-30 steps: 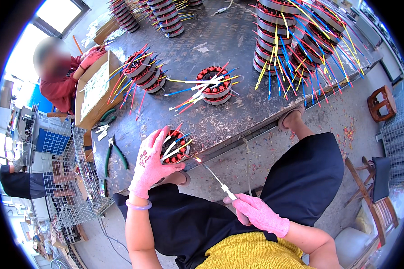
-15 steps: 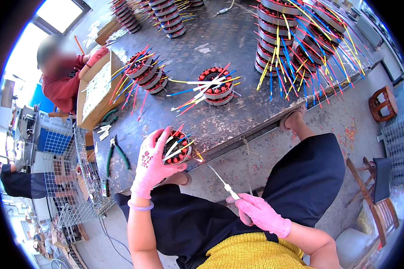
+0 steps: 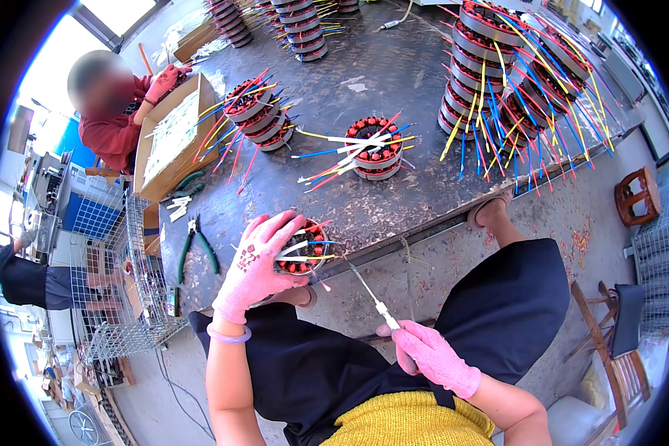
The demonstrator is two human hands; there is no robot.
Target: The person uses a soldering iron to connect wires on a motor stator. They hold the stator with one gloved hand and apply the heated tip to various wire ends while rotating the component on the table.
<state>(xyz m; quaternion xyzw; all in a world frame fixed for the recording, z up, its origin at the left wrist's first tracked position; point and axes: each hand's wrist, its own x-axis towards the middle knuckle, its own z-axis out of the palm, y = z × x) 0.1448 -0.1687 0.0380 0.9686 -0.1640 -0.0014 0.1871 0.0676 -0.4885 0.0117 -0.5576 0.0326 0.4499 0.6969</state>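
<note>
I see the left hand in a pink knit glove (image 3: pixel 264 260), left of the frame's centre, curled round the near-left side of a ring-shaped motor core with red coils (image 3: pixel 317 245); white, yellow and blue strands point right from it. The core sits by the table's front edge, and I can't tell whether it rests there. Lower and right of centre, the pink-gloved right hand (image 3: pixel 431 355) is closed on a slim metal rod tool with a white collar (image 3: pixel 383 308), its tip near the strand ends. Green-handled pliers (image 3: pixel 193 229) lie at left on the dark, worn metal table (image 3: pixel 327 89); a similar core with white-sleeved wires (image 3: pixel 377 157) stands at upper centre.
</note>
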